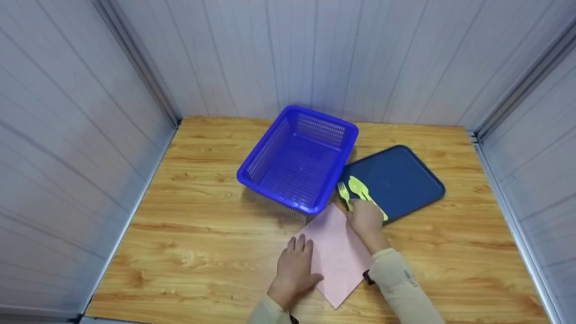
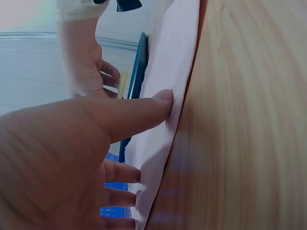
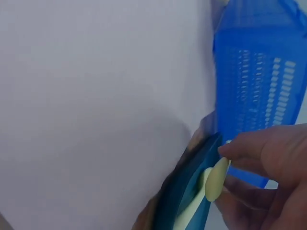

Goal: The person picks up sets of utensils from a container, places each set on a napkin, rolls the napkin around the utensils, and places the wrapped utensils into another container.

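My left hand [image 1: 294, 270] lies with straight fingers on the left edge of a flat pink sheet [image 1: 339, 252]. In the left wrist view, the thumb [image 2: 139, 115] touches the sheet's surface. My right hand [image 1: 366, 220] pinches the handle of a yellow-green fork [image 1: 344, 192] at the near-left edge of a dark blue tray [image 1: 405, 173]. Beside the fork lies a yellow-green spoon [image 1: 358, 186] on the tray, its handle partly covered by that hand. In the right wrist view, the fingers [image 3: 244, 143] are around a rounded handle end [image 3: 218, 179].
A blue perforated basket [image 1: 321, 204] stands left of the tray, close to the pink sheet's far corner. All of this is on a wood-grain table [image 1: 193, 225]. Pale panel walls [image 1: 315, 58] enclose its back and sides.
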Demonstrator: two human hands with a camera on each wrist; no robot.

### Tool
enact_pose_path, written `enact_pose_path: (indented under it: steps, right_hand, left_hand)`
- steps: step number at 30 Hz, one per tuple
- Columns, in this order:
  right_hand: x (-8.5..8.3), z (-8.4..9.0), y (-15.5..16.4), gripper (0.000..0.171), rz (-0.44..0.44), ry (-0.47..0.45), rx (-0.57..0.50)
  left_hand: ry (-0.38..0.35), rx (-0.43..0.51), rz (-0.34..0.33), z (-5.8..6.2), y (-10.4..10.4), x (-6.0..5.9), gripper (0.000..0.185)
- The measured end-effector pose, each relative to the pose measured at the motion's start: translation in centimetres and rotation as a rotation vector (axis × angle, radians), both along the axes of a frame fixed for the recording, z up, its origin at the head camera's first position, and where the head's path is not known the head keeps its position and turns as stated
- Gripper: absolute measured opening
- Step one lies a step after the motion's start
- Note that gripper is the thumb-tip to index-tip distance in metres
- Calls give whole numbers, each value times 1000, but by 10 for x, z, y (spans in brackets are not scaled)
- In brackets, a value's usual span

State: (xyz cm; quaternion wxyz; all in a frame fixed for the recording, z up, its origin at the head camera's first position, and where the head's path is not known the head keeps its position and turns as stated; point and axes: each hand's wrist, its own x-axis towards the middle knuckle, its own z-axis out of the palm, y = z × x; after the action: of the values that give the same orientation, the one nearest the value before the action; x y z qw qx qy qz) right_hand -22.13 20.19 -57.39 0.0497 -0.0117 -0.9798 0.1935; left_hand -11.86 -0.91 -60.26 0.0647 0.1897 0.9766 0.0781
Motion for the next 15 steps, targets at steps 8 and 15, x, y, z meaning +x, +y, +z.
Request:
enact_pose_path:
  steps: [8, 15]
  right_hand:
    - [39, -2, -42, 10, 12, 49, -51]
    - [64, -14, -66, 12, 37, 55, -47]
  left_hand:
    - [41, 32, 15, -1, -2, -3, 93]
    - [20, 5, 10, -1, 2, -5, 97]
